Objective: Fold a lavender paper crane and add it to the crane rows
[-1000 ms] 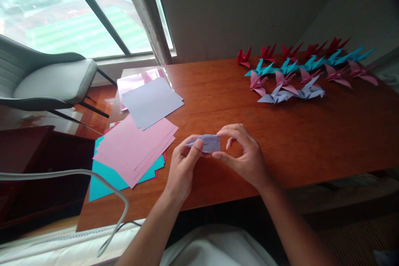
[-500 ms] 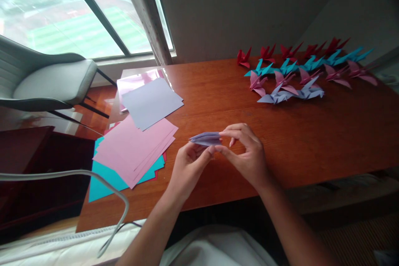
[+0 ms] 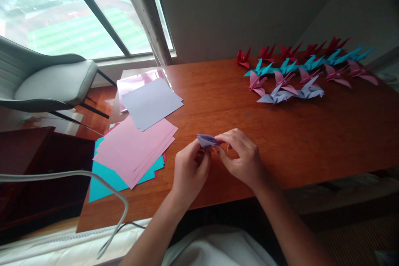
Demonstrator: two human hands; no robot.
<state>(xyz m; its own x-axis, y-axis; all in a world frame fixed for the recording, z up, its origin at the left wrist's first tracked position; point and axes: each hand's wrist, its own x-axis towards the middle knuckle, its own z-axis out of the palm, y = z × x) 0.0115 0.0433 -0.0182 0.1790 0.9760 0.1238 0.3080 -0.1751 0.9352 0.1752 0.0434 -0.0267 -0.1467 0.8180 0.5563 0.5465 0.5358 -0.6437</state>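
A small folded piece of lavender paper [image 3: 206, 140] is held above the near middle of the wooden table. My left hand [image 3: 191, 166] grips its left end between thumb and fingers. My right hand [image 3: 241, 151] pinches the right end, thumb below and forefinger on top. The fingers cover part of the folds, so the paper's full shape is hidden. Beyond my hands to the right, two lavender paper cranes [image 3: 279, 94] stand in the front row of folded birds.
Behind the lavender cranes are rows of pink cranes [image 3: 257, 84], turquoise cranes [image 3: 286, 66] and red cranes [image 3: 243, 57]. On the left lie lavender sheets [image 3: 152, 104], pink sheets [image 3: 137, 147] and turquoise sheets [image 3: 106, 181]. A pale cable [image 3: 116, 193] loops past the table's [image 3: 205, 91] left corner.
The folded paper has turned and looks shorter between my hands. My left fingers have curled in closer, and my right hand has shifted slightly left.
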